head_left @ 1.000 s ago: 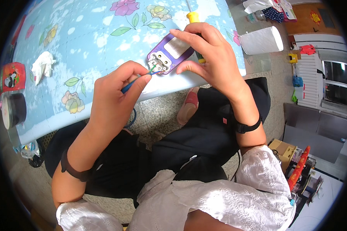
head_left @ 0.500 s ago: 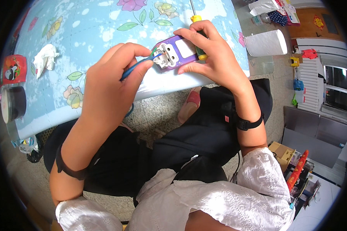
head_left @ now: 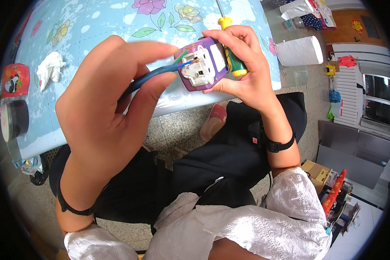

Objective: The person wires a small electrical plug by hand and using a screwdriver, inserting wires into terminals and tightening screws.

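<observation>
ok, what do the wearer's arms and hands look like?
Left hand and right hand ungloved. Left black strap near the wrist; right black strap has a buckle-like fitting. White sleeves with small eyelet patterning.

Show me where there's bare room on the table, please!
Bare tablecloth lies between tissue and left hand, and beyond that hand, left of the pink flower print. Crowded: around the purple box, with right hand, cable, screwdriver.
</observation>
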The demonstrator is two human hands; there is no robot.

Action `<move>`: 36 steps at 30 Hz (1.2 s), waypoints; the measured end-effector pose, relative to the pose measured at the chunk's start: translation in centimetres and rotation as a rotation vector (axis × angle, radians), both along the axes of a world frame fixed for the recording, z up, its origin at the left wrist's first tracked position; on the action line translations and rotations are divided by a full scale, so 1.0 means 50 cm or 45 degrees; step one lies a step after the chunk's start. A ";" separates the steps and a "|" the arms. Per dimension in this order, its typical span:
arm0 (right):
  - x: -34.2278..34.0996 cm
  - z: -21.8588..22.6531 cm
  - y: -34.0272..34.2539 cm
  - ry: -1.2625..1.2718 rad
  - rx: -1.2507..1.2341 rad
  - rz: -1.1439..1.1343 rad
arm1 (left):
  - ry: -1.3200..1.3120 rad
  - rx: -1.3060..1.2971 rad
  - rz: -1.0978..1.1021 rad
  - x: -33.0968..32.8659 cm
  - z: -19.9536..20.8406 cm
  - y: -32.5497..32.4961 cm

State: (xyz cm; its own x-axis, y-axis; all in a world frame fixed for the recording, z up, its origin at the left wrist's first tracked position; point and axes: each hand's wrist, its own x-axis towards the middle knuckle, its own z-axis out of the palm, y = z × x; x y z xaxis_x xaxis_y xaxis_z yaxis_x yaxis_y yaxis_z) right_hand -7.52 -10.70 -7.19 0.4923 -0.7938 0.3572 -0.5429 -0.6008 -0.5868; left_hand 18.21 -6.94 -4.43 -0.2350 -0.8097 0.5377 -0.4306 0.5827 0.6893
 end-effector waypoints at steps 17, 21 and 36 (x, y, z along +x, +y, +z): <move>0.005 0.001 0.004 -0.130 0.054 0.041 | -0.056 -0.206 -0.060 0.006 -0.007 -0.004; 0.008 0.002 0.003 -0.125 0.030 0.051 | -0.085 -0.203 -0.051 0.008 -0.005 -0.003; 0.009 0.014 0.012 0.067 -0.116 0.028 | -0.353 -0.130 0.029 -0.005 0.005 0.017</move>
State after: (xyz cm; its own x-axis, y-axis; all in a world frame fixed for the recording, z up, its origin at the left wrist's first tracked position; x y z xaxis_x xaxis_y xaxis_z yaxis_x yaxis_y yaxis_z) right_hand -7.05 -10.10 -6.47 0.5289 -0.7481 0.4008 -0.5579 -0.6623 -0.5001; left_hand 17.96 -6.08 -4.18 -0.3668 -0.7612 0.5348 -0.6078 0.6313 0.4818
